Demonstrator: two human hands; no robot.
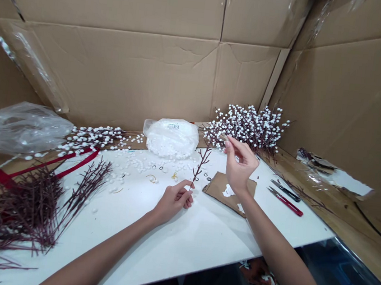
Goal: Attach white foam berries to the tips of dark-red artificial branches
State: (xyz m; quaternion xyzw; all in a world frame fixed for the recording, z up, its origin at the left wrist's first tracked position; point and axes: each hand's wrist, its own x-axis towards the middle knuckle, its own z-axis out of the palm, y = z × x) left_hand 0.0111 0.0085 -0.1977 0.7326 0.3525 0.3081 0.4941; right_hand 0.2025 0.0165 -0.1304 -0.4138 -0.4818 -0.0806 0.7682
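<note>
Pinched in my left hand point(177, 198) is the lower end of a bare brown artificial twig point(202, 161), which stands upright with short side branches. My right hand point(240, 161) is raised to the right of the twig's top, thumb and fingertips pressed together. Something small and pale shows at those fingertips, too small to name. Below this hand lies a piece of brown cardboard point(218, 186) with white smears point(228, 191) on it. White pellets point(133, 164) are scattered over the white tabletop point(151, 252), beside a few small dark rings.
Bare brown twigs point(30, 203) are heaped at the left with a red ribbon point(79, 162). White-berried branches point(250, 126) stand at back right; more berried stems point(92, 139) lie at back left. A bag of white pellets point(172, 138) sits between. Two thread snips point(286, 201) lie at right.
</note>
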